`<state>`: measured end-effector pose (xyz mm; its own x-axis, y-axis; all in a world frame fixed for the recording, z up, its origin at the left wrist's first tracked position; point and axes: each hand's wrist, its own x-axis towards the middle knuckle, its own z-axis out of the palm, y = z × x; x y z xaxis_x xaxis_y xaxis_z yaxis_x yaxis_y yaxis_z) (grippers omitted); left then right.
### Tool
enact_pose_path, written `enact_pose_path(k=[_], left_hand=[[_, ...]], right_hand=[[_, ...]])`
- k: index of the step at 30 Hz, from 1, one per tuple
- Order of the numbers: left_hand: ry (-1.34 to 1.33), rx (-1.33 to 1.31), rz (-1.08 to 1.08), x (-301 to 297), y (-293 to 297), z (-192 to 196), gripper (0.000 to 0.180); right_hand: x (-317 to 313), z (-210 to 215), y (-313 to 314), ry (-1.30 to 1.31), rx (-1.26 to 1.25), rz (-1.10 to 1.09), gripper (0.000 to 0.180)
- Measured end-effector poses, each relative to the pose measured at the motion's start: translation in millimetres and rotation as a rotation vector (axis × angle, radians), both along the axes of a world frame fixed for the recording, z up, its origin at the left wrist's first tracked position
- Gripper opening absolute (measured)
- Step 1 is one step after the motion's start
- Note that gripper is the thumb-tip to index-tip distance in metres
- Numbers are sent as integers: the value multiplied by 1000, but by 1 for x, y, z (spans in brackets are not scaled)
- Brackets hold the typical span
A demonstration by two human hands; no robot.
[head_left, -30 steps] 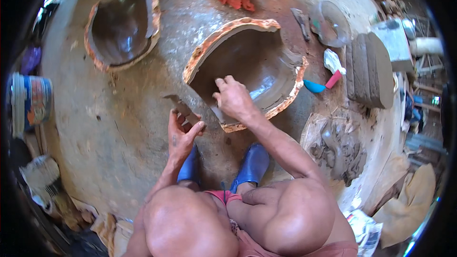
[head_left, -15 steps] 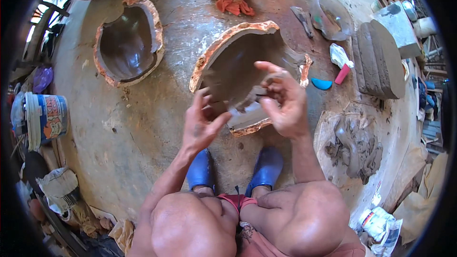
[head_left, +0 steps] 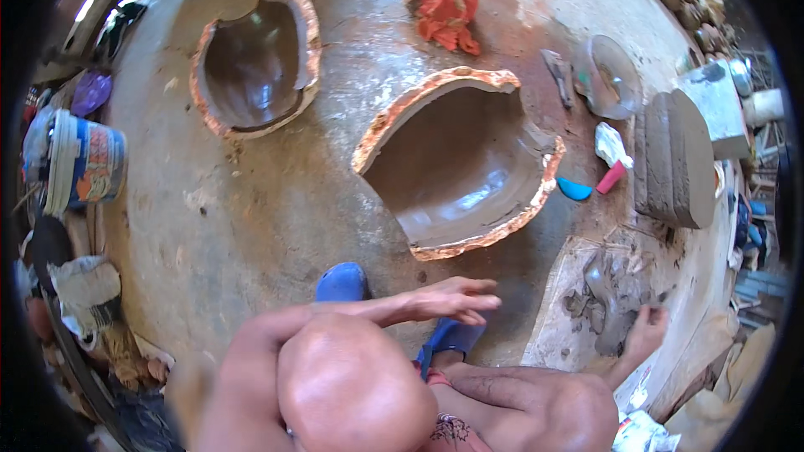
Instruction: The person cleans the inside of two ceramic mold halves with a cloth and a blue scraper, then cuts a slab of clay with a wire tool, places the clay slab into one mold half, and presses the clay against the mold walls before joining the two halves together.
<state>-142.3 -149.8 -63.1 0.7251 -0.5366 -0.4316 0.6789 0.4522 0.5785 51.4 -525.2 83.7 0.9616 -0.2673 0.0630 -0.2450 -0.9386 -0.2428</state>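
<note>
A large mould (head_left: 459,249) with a rough orange-and-white rim stands on the floor ahead of me, its hollow lined with smooth, wet brown clay (head_left: 452,159). My left hand (head_left: 459,300) reaches across in front of its near edge, open, fingers stretched to the right and holding nothing. Off to the right, my right hand (head_left: 645,333) is beside a pile of grey clay scraps (head_left: 605,293) on a pale sheet (head_left: 548,331). Its fingers are partly bent and a little apart. A small dark bit of clay (head_left: 664,295) shows just beyond the fingertips.
A smaller clay-lined mould (head_left: 311,33) stands at the far left, with a red cloth bundle (head_left: 445,10) at the back. To the right are a clear tub (head_left: 610,75), a blue scraper (head_left: 574,190), a pink-handled tool (head_left: 611,177) and stacked clay slabs (head_left: 680,159). A bucket (head_left: 100,163) stands left.
Both hands have left the space over the large mould. The right, which held a clay scrap, has moved right to the scrap pile; the left has come down nearer my knees. The view has shifted.
</note>
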Motion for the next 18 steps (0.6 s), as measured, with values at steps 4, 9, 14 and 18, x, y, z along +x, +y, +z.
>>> enact_pose_path(k=[4, 9, 14, 18], left_hand=[[268, -156, 435, -22, 14, -44, 91], [168, -107, 662, -37, 35, -42, 75], [244, 75, 893, -43, 85, -53, 64], [156, 199, 1159, -6, 128, -50, 66]], right_hand=[[1, -33, -30, -258, -388, 80, 45], [65, -33, 144, -115, 240, 476, 40], [145, -105, 234, 74, 628, 797, 48], [165, -192, 271, 393, 1082, 736, 75]])
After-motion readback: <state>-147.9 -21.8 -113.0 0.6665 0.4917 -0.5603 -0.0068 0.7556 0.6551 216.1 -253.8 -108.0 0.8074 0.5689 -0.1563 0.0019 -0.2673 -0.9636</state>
